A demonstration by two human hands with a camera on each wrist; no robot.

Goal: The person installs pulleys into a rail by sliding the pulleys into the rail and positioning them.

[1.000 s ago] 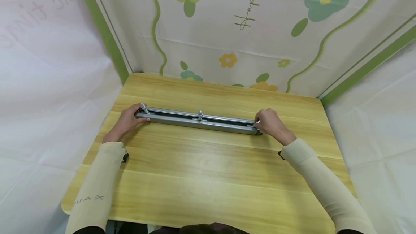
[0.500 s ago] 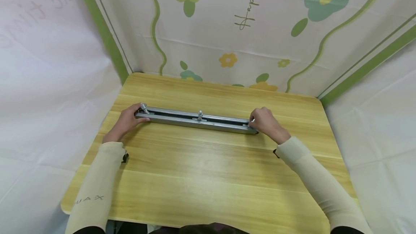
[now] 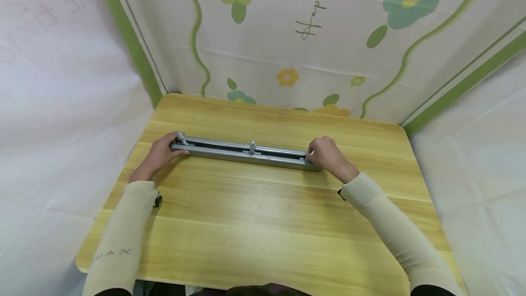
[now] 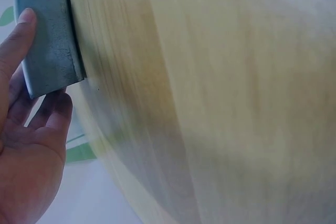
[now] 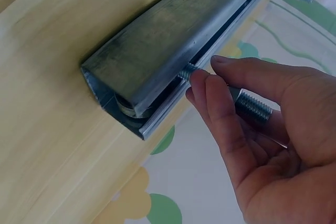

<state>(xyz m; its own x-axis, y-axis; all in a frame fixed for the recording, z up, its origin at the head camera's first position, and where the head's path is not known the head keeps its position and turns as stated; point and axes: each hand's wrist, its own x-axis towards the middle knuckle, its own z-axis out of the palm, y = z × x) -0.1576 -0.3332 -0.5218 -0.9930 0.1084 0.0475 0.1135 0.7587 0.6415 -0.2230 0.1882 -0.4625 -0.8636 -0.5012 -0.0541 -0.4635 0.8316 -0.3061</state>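
A long grey metal channel rail [image 3: 230, 153] with a slot along its top lies across the wooden table. My left hand [image 3: 159, 154] grips its left end, thumb on the near face, beside a bolt [image 3: 181, 138] leaning out of the slot. Another bolt [image 3: 252, 146] stands upright at the rail's middle. At the right end, my right hand [image 3: 330, 156] pinches a threaded bolt [image 5: 254, 107] that comes out of the slot. A round roller [image 5: 128, 107] shows just inside the rail's open end in the right wrist view; part of it is hidden by the rail wall.
The table [image 3: 246, 223] has rounded corners and reaches toward the person's body. A white flower-print cloth [image 3: 263, 49] hangs behind its far edge, and white cloth sides [image 3: 49, 150] stand at left and right.
My right hand has slid left along the rail with the bolt. The dark part that stuck out of the right end has gone inside the rail. My left hand stays in place.
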